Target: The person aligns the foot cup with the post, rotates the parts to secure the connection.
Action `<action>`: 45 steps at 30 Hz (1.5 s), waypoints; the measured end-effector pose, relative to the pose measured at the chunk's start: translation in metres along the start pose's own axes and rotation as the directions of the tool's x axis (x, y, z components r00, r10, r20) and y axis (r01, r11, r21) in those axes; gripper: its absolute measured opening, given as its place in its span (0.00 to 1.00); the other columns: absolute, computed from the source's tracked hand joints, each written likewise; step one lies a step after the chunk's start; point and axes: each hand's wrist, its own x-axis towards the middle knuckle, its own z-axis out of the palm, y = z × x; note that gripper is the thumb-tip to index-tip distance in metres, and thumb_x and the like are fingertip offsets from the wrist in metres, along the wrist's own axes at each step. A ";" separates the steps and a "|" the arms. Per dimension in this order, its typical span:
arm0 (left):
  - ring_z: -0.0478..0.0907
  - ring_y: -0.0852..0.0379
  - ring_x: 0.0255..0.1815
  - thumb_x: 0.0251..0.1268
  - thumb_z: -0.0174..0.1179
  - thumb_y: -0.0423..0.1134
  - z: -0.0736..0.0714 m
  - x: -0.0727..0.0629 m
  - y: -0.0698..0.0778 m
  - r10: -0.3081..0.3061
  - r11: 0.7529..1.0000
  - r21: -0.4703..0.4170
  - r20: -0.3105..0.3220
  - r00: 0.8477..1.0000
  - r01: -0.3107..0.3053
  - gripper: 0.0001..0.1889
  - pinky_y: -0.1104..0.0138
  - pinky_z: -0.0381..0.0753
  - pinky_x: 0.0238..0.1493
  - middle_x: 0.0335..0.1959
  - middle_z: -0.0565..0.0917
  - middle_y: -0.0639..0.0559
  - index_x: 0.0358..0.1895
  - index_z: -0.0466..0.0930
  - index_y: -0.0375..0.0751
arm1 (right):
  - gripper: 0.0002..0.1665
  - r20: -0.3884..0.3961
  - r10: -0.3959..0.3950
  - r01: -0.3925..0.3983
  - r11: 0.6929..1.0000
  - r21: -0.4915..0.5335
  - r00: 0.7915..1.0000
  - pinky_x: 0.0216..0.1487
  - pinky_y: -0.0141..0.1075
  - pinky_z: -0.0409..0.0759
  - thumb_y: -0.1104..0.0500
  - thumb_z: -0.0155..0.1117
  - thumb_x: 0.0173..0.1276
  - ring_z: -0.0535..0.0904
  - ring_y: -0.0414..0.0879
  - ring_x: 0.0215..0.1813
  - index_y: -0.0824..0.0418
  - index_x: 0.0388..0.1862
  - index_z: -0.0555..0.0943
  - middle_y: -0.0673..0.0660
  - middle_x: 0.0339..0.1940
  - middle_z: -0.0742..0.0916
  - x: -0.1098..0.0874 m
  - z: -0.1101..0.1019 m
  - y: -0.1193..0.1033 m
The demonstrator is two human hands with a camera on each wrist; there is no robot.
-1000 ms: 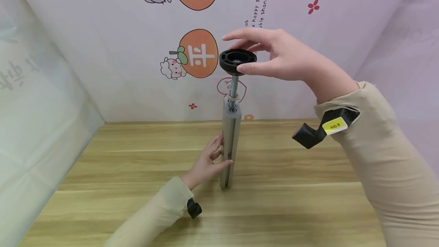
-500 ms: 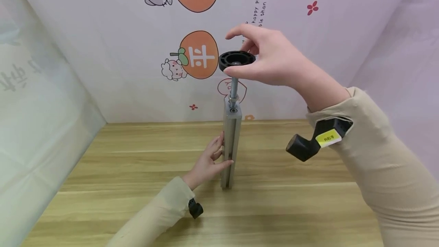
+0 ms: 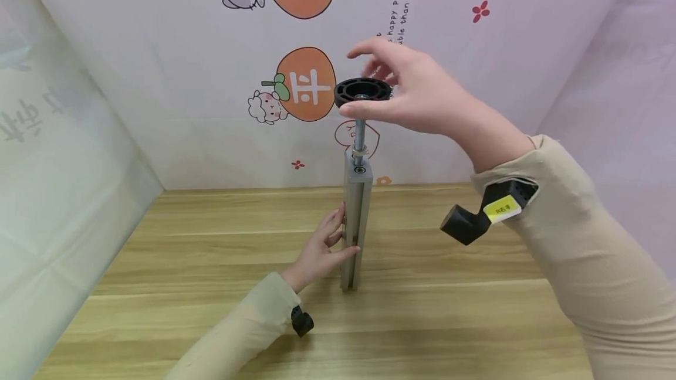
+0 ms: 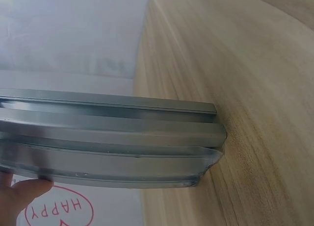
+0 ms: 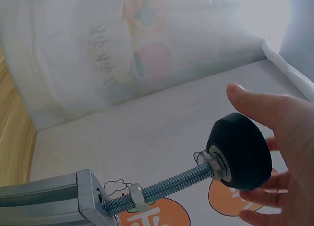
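Note:
An aluminium extrusion profile stands upright on the wooden table. My left hand grips its lower half, thumb in front and fingers along the left side. From its top end rises a threaded stud with a nut, carrying a black round levelling foot. My right hand is around the foot from the right. In the head view the thumb overlaps the front rim and the index finger arches above. The right wrist view shows a gap between thumb and foot, with other fingers near the lower edge.
The wood-grain tabletop meets a white printed backdrop close behind the profile. A pale sheet forms the left side. Black wrist cameras hang from both sleeves, the right one beside the profile.
Over the second, my right hand has slid down and left around the foot, its thumb reaching farther across the front rim. The foot has shifted slightly left lately. My left hand stays put.

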 end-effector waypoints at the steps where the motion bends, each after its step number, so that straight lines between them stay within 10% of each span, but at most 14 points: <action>1: 0.59 0.65 0.60 0.55 0.62 0.21 0.000 0.000 0.000 0.005 1.000 -0.001 -0.002 1.000 -0.005 0.55 0.56 0.73 0.61 0.67 0.60 0.37 0.67 0.43 0.83 | 0.36 0.025 -0.049 0.048 0.999 0.022 0.998 0.58 0.45 0.70 0.48 0.68 0.60 0.70 0.48 0.56 0.52 0.66 0.68 0.55 0.57 0.77 0.001 -0.001 0.003; 5: 0.59 0.65 0.60 0.54 0.62 0.20 0.000 0.000 -0.001 0.025 1.000 -0.008 -0.005 1.000 -0.025 0.55 0.55 0.73 0.60 0.66 0.60 0.36 0.67 0.44 0.83 | 0.32 0.092 -0.231 0.219 0.967 0.129 0.969 0.65 0.46 0.67 0.58 0.65 0.62 0.69 0.45 0.59 0.56 0.65 0.70 0.54 0.60 0.76 0.004 -0.003 0.012; 12: 0.59 0.67 0.61 0.54 0.62 0.21 0.000 -0.001 0.001 0.007 1.000 -0.022 -0.005 1.000 -0.007 0.54 0.54 0.71 0.61 0.67 0.59 0.36 0.67 0.44 0.83 | 0.22 0.175 -0.338 0.283 0.918 0.277 0.925 0.53 0.33 0.73 0.66 0.51 0.66 0.73 0.45 0.53 0.57 0.58 0.78 0.54 0.57 0.79 0.004 -0.010 0.014; 24: 0.60 0.67 0.61 0.54 0.63 0.20 0.000 0.001 0.000 0.032 0.999 -0.020 -0.007 0.999 -0.033 0.54 0.58 0.73 0.60 0.66 0.61 0.35 0.68 0.45 0.81 | 0.18 0.169 -0.351 0.341 0.936 0.085 0.921 0.53 0.38 0.72 0.62 0.60 0.65 0.73 0.45 0.51 0.57 0.55 0.80 0.54 0.53 0.81 0.007 -0.019 0.017; 39: 0.61 0.65 0.62 0.55 0.62 0.21 0.002 0.002 0.004 0.023 0.999 -0.030 -0.002 1.000 -0.023 0.53 0.52 0.71 0.61 0.67 0.59 0.34 0.68 0.46 0.80 | 0.19 0.077 -0.158 0.157 0.987 0.018 0.984 0.46 0.40 0.72 0.53 0.64 0.63 0.72 0.48 0.45 0.53 0.54 0.81 0.56 0.45 0.78 0.004 -0.012 0.008; 45: 0.61 0.65 0.62 0.54 0.63 0.20 0.001 0.000 0.004 0.008 1.000 -0.026 0.001 1.000 -0.008 0.54 0.52 0.71 0.61 0.68 0.60 0.35 0.68 0.46 0.81 | 0.24 -0.084 0.017 -0.018 1.000 -0.013 0.996 0.41 0.40 0.74 0.46 0.66 0.59 0.74 0.49 0.44 0.54 0.53 0.80 0.57 0.44 0.78 0.000 0.001 -0.001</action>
